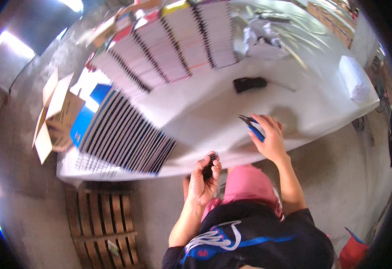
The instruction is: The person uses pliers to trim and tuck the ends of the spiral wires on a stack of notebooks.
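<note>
Near the table's front edge, my left hand is closed round a bundle of thin black wire coils. Farther right, over the tabletop, my right hand grips a pair of blue-handled pliers, their dark jaws pointing left and away from me. A stack of blue-covered spiral-bound books lies to the left of my hands. Beyond my right hand, a dark bundle rests on the table, with thin strands trailing right; its kind is not clear.
Tall stacks of spiral-bound books stand at the back of the white-covered table. Crumpled white wrapping lies beside them, and a white roll at the right end. An open cardboard box is at the left; a wooden pallet lies on the floor.
</note>
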